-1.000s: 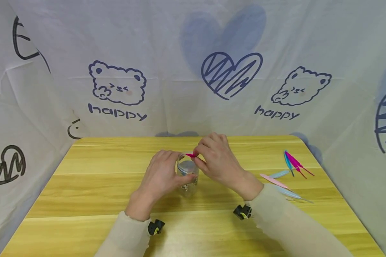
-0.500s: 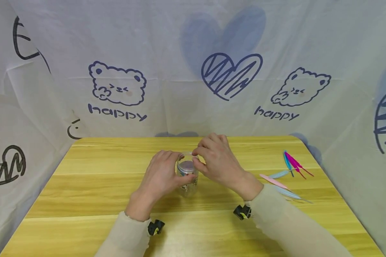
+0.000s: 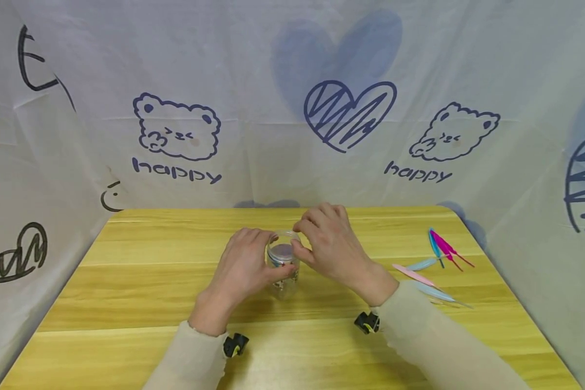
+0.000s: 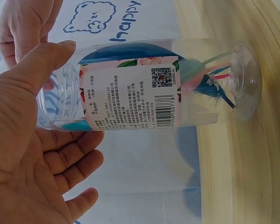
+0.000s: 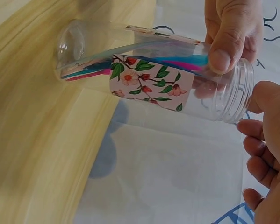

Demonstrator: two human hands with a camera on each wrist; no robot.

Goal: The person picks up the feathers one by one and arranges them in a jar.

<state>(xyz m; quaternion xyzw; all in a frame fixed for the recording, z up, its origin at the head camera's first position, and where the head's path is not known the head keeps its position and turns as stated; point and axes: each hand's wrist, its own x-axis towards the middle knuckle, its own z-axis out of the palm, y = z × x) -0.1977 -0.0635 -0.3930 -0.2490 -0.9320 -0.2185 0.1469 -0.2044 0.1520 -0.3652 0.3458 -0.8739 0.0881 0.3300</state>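
Note:
A clear jar [image 3: 283, 287] stands upright near the middle of the table. Its paper label [image 4: 130, 93] has text and a barcode on one side and printed flowers on the other. Through the wall I see several feathers [image 5: 182, 59], blue, teal and pink, leaning inside. My left hand [image 3: 244, 260] grips the jar below its threaded neck, thumb on the near side. At the uncovered mouth is my right hand [image 3: 332, 250], thumb and forefinger close to the rim [image 5: 245, 91], the other fingers loosely bent. No feather shows between its fingers.
Several loose feathers lie at the table's right: a magenta one [image 3: 446, 244], a blue one [image 3: 435, 246], a pink one [image 3: 414, 275] and light blue ones. A printed cloth [image 3: 263, 135] hangs behind the wooden table [image 3: 141, 303].
One second ago the right hand held a magenta feather at the jar's mouth; it has since gone from between the fingers. Both hands have stayed nearly in place.

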